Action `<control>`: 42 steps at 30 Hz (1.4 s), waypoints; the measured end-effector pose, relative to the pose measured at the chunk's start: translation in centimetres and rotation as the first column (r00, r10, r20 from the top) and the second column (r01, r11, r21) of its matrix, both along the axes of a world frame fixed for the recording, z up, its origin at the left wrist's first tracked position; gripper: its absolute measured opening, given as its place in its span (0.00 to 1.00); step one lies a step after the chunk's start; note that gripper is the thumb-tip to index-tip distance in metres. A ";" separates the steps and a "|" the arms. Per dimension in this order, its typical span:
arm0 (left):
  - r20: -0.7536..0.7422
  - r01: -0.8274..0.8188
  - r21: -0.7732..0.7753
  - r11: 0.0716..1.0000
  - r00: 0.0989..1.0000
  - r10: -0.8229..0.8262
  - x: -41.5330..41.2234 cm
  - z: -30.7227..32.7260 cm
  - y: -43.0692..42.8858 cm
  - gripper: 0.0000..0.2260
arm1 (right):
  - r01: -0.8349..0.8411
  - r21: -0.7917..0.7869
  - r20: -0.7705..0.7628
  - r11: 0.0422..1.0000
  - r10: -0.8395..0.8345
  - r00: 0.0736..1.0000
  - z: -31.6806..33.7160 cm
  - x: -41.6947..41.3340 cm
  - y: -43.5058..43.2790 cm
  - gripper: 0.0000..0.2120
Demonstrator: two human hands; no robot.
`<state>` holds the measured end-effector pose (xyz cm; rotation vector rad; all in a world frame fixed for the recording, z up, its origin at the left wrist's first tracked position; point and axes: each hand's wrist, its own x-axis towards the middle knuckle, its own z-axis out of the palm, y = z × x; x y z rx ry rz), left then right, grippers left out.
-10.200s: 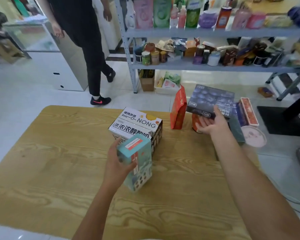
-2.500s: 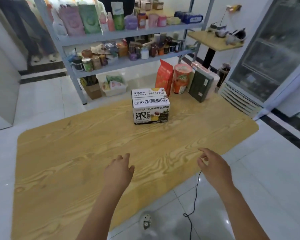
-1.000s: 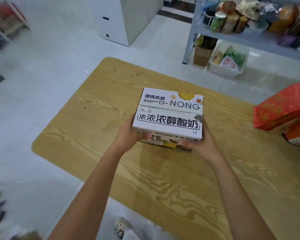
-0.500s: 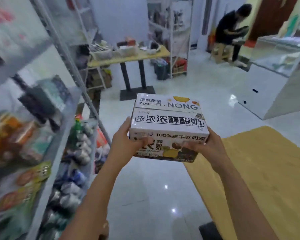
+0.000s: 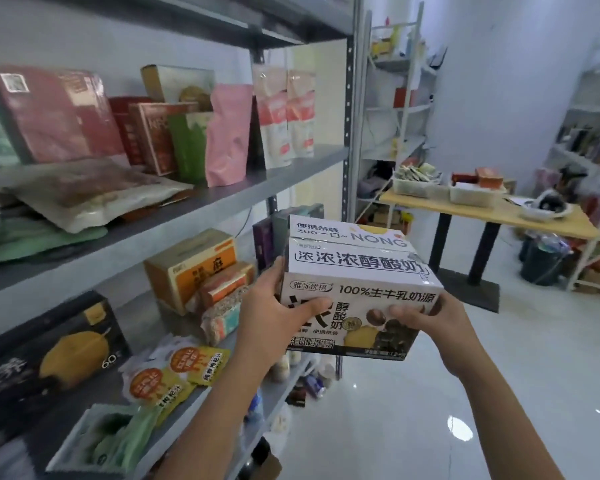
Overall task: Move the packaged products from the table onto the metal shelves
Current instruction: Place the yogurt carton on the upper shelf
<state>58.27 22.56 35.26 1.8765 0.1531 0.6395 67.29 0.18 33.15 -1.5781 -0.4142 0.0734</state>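
- A person holds a white multipack box of yogurt drink in mid-air with both hands, just beside the right end of a set of grey metal shelves; the box touches no shelf and hangs over the glossy white floor, level with the middle tier.
- The left hand grips the box's left side, thumb laid across the printed front face; the right hand grips the lower right corner, thumb on the front, the other fingers hidden behind the box.
- The box sits nearly level; bold black Chinese lettering and the word "NONG" face the camera.
- On the tier above stand red boxes, a pink pouch and two pale pouches; flat bags lie further left.
- On the middle tier, left of the held box: an orange carton, a black box picturing a yellow fruit and yellow-and-orange sachets.
- Well apart, at the back right, a wooden worktop on black legs carries white trays.
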 end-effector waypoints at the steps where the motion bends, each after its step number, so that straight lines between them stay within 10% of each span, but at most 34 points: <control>1: 0.008 -0.044 -0.002 0.999 0.999 0.044 1.2 0.2 -0.5 0.21 | -0.041 -0.005 0.007 0.999 0.041 0.999 0.6 2.0 -0.2 0.32; 12: 0.057 -0.280 -0.016 0.960 0.958 0.281 15.0 1.9 -6.5 0.16 | -0.243 0.012 0.099 0.970 0.240 0.966 4.1 20.8 -3.2 0.25; 26: 0.101 -0.125 -0.140 0.982 0.985 0.140 34.2 3.0 -7.7 0.21 | -0.092 0.079 0.239 0.993 0.071 0.968 3.4 37.2 -5.2 0.28; 34: 0.200 -0.105 -0.306 0.946 0.964 0.172 44.9 4.7 -10.4 0.18 | -0.525 -0.013 0.257 0.851 0.510 0.821 4.9 50.5 -8.8 0.70; 42: 0.280 -0.229 -0.264 0.937 0.911 0.302 48.7 6.5 -10.9 0.16 | -0.661 -0.106 0.424 0.742 0.635 0.645 7.8 58.7 -8.6 0.63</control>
